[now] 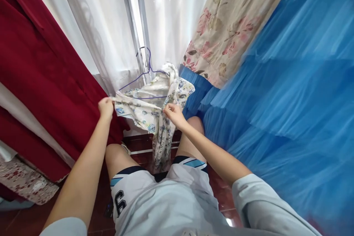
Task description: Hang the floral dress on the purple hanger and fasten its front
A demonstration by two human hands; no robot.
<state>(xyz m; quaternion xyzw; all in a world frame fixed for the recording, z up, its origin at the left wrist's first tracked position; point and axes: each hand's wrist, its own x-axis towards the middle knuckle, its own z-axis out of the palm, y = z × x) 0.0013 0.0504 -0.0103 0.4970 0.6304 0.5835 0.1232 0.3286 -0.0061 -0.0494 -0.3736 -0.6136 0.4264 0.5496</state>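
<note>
A white floral garment (151,118) with blue flowers hangs on a purple wire hanger (149,67) in front of me. My left hand (106,107) is closed on the garment's left edge and pulls it out sideways. Near the middle of the cloth, my right hand (174,113) pinches the front of the garment between thumb and fingers. The upper right part of the cloth is bunched over the hanger's right arm, and the lower part hangs down in folds between my knees. Which kind of garment it is I cannot tell for certain.
Dark red curtains (47,66) hang at the left, and white sheer curtains (177,11) cover a window frame (142,11) ahead. To the right are a beige floral curtain (221,25) and blue layered tulle (279,99). The floor (96,206) is dark red tile.
</note>
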